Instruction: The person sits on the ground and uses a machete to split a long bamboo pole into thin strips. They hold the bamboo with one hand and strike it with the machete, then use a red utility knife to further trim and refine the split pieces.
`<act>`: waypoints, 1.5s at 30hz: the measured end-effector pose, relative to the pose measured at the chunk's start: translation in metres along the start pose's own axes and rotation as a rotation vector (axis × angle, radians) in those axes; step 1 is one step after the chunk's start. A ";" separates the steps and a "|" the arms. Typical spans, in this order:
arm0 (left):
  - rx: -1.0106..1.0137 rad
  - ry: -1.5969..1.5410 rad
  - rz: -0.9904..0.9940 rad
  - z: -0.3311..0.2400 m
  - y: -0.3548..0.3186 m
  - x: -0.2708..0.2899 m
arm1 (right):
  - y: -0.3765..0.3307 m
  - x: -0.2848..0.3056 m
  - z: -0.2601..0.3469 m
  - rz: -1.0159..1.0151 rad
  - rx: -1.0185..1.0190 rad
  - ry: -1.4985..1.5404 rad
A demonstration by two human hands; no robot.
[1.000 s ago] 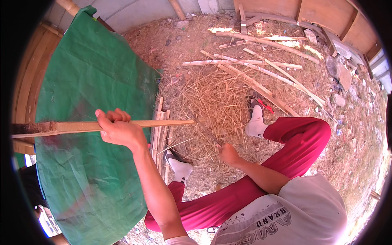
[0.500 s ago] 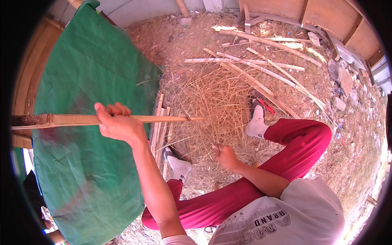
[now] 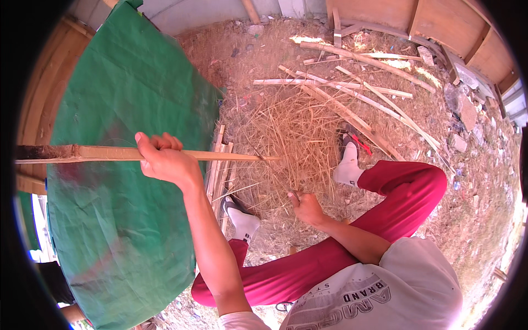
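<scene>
Pale strip (image 3: 110, 154) runs roughly level across the left half of the view, dark at its left end, narrowing rightward; right end over the left part of a heap of straw-coloured shavings (image 3: 308, 129). Left hand (image 3: 166, 161): fingers closed round the strip near mid-length. Right hand (image 3: 307, 208): fingers curled shut on the near end of a slim dark tool (image 3: 259, 153); its far part crosses the strip close to the right tip, contact cannot be told, middle section hard to make out. Green sheet (image 3: 132, 93) behind the strip, at left. Slats (image 3: 219, 175) beside the sheet's right edge. Long poles (image 3: 385, 66) lie on the ground, some crossed, beyond the heap.
</scene>
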State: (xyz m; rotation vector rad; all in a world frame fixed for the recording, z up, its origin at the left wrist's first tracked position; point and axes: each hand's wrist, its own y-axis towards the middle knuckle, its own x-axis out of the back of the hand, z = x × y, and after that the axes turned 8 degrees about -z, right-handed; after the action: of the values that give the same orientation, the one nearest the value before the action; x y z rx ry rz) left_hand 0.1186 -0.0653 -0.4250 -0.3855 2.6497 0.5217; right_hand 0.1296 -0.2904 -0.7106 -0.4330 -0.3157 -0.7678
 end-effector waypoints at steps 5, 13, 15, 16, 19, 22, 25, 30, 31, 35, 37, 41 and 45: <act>-0.003 -0.003 0.018 0.001 -0.001 -0.004 | 0.001 -0.026 -0.052 -0.043 0.001 -0.060; 0.014 -0.008 0.030 0.000 -0.001 0.000 | 0.023 -0.004 -0.073 -0.043 -0.064 -0.173; 0.018 -0.011 0.033 0.001 -0.001 -0.002 | 0.019 -0.006 -0.051 -0.050 -0.096 -0.128; 0.015 -0.011 0.037 0.001 0.000 0.000 | 0.012 -0.004 -0.035 -0.026 -0.086 -0.093; -0.002 0.000 0.048 -0.001 0.001 0.003 | -0.001 0.001 -0.003 -0.002 -0.030 -0.002; -0.006 -0.004 0.052 -0.003 -0.002 0.001 | 0.006 -0.014 -0.047 -0.025 0.075 -0.069; 0.016 -0.010 0.064 -0.001 -0.004 -0.002 | 0.024 -0.024 -0.114 0.006 0.013 -0.234; 0.000 0.000 0.055 -0.004 -0.005 -0.001 | 0.024 -0.008 -0.096 -0.046 -0.100 -0.241; 0.009 0.001 0.053 -0.005 -0.008 -0.004 | 0.025 -0.008 -0.087 -0.064 -0.090 -0.234; 0.026 -0.019 0.074 -0.003 -0.010 -0.004 | 0.016 -0.005 -0.051 -0.078 -0.045 -0.108; 0.021 -0.006 0.067 -0.004 -0.008 -0.002 | 0.007 -0.001 -0.029 -0.043 -0.016 -0.113; 0.008 -0.002 0.057 -0.005 -0.005 -0.001 | 0.009 -0.007 -0.072 0.040 0.125 -0.181; 0.016 0.016 0.047 -0.002 -0.006 -0.003 | 0.026 -0.022 -0.143 -0.058 -0.099 -0.339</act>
State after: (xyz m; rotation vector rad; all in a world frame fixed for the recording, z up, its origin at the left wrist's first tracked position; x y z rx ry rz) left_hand 0.1230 -0.0705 -0.4239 -0.3250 2.6822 0.5133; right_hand 0.1501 -0.3294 -0.8505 -0.6519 -0.6107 -0.7680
